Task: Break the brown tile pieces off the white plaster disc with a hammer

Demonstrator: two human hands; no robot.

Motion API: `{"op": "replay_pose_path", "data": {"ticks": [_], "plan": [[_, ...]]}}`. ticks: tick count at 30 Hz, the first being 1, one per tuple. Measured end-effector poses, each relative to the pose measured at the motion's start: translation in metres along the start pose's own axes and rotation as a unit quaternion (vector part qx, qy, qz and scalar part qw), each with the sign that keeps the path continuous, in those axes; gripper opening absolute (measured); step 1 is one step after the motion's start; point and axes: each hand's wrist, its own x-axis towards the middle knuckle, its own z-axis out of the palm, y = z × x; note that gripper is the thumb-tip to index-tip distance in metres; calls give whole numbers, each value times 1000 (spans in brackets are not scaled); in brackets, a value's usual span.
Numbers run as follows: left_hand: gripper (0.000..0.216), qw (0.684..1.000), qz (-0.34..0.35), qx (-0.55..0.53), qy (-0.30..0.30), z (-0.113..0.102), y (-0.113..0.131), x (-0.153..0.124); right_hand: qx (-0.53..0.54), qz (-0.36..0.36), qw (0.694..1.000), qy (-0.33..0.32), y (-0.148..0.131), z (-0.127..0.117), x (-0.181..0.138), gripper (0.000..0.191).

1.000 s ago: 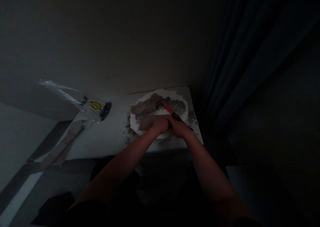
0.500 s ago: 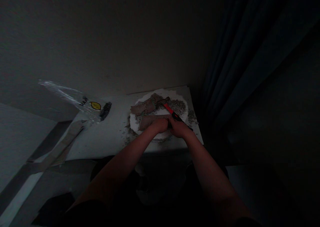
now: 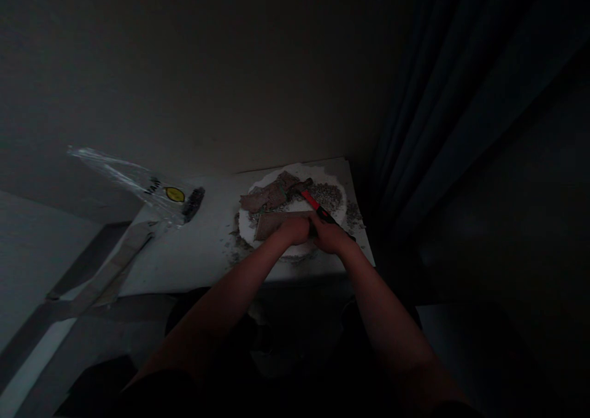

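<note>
Hammer with a red and black handle is lying diagonally over a round white piece on the white tabletop, its head up by some broken brown chunks. Right hand is right at the black part of the handle, but the fingers are hidden, so can't tell if it's actually wrapped around it. Left hand is balled up at the right end of a flat brown slab, touching it from what I can see; no telling whether it's pinching anything. The two hands sit just beside each other. Greyish crumbs are all over the right side of the white piece, and a clear plastic bag with a yellow oval sits off to the left.
</note>
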Motion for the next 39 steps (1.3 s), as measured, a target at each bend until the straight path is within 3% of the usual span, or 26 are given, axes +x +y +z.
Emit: {"op": "replay_pose_path", "data": {"ticks": [3, 7, 15, 19, 31, 39], "plan": [[36, 1000, -22, 14, 8, 0, 1, 2, 1, 0, 1000, 3, 0, 0, 0, 83], [38, 999, 17, 5, 35, -3, -1, -1, 2, -9, 1000, 10, 1, 1, 0, 82], [36, 999, -17, 26, 13, -4, 3, -3, 1, -3, 1000, 5, 0, 0, -1, 83], [40, 999, 11, 21, 37, -5, 3, -3, -1, -10, 1000, 7, 1, 2, 1, 84], [35, 1000, -8, 21, 5, -14, 5, -5, 5, -4, 1000, 6, -1, -1, 0, 80], [35, 999, 0, 31, 15, -13, 5, -7, -2, -8, 1000, 5, 1, 1, 1, 81]]}}
